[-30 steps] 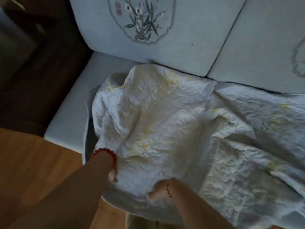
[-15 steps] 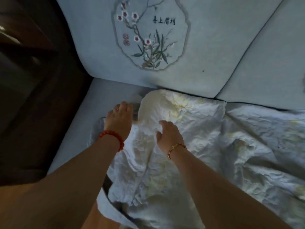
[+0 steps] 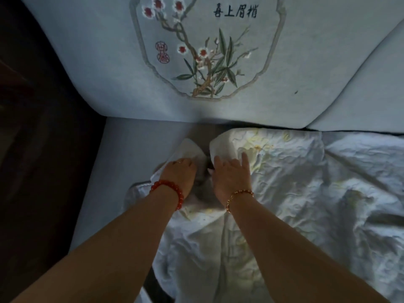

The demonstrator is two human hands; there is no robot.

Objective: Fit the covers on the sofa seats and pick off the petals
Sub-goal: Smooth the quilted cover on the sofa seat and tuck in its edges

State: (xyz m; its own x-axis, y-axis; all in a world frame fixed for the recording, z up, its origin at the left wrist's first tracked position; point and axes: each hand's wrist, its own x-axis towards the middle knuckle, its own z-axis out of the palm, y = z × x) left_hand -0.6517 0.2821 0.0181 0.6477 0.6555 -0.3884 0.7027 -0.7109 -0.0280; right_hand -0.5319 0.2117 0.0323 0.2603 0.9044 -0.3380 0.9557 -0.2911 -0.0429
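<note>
A crumpled white cover (image 3: 284, 182) with faint yellow flower prints lies over the pale blue sofa seat (image 3: 131, 149). Its far left corner is bunched near the backrest. My left hand (image 3: 180, 171), with a red bead bracelet, grips one fold of that corner. My right hand (image 3: 231, 173), with a gold bracelet, holds the neighbouring fold, fingers spread over the cloth. A dark gap shows between the two folds. No petals can be made out.
The blue backrest cushion (image 3: 98, 62) with embroidered plum blossoms and characters stands right behind the hands. A second backrest cushion (image 3: 367, 95) is at the right. Dark wooden sofa frame (image 3: 32, 127) borders the seat on the left.
Both hands have gone from the cover's front edge to its far left corner by the backrest and taken hold of the folds there. The view has moved closer to the sofa.
</note>
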